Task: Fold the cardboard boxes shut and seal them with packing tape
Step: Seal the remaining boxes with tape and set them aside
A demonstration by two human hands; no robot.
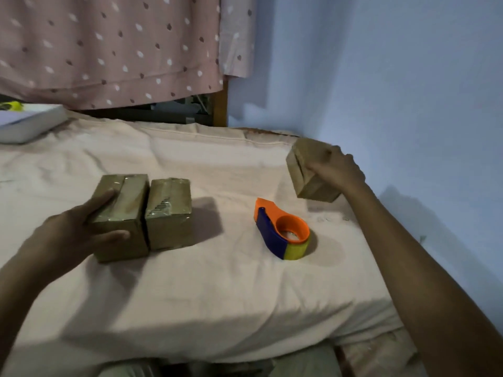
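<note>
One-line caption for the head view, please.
Left hand grips a taped box; right hand holds another box above the tape dispenser.

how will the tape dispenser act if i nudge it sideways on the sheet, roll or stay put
The tape dispenser lies flat on its side on the soft sheet, so it would probably slide or drag rather than roll. Its plastic body looks rigid. The wrinkled cloth may bunch and resist a push.
</note>
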